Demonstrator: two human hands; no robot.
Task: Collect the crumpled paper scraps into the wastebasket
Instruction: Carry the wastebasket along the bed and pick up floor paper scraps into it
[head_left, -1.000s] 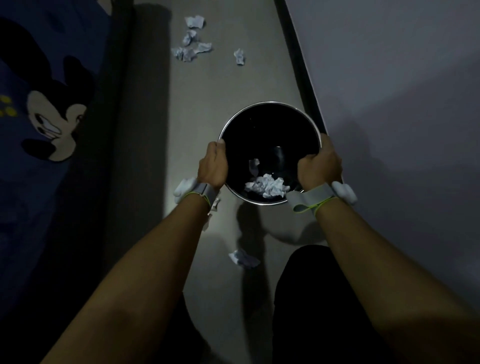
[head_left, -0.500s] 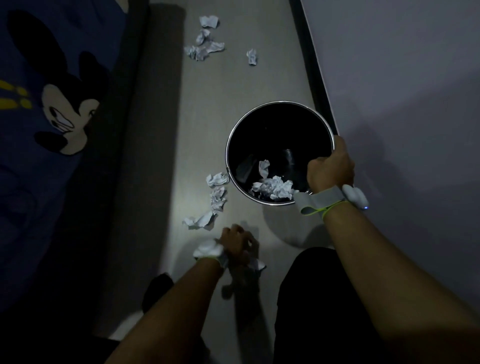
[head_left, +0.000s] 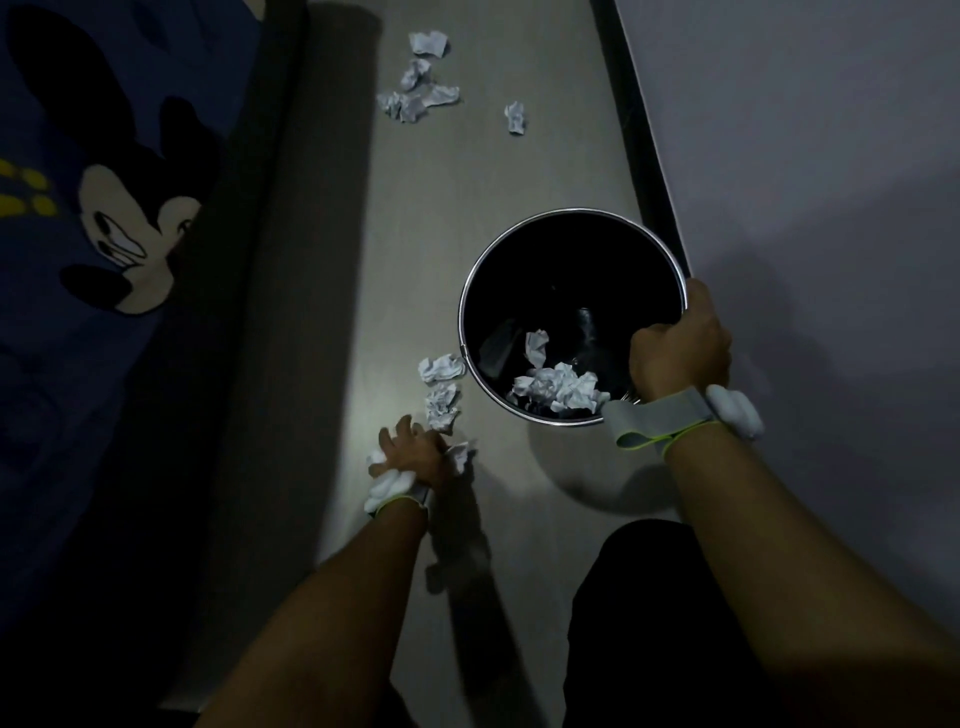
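Since half a second ago, my left hand (head_left: 413, 454) is reaching further forward along the floor (head_left: 457, 208), fingers curling down over white crumpled paper, with one scrap (head_left: 460, 453) poking out at its right side. Two more scraps (head_left: 441, 387) are lying just ahead, close beside the wastebasket (head_left: 571, 213). My right hand (head_left: 678, 345) is gripping the metal rim on the near right, steadying it. Several balls (head_left: 558, 387) are already sitting at the bottom, and a further cluster (head_left: 418, 88) is waiting well up the floor. These scraps look feather-light and springy, so I am judging that a loose rake with all my fingers should bunch several; squeezing harms nothing, but small ones may slip out.
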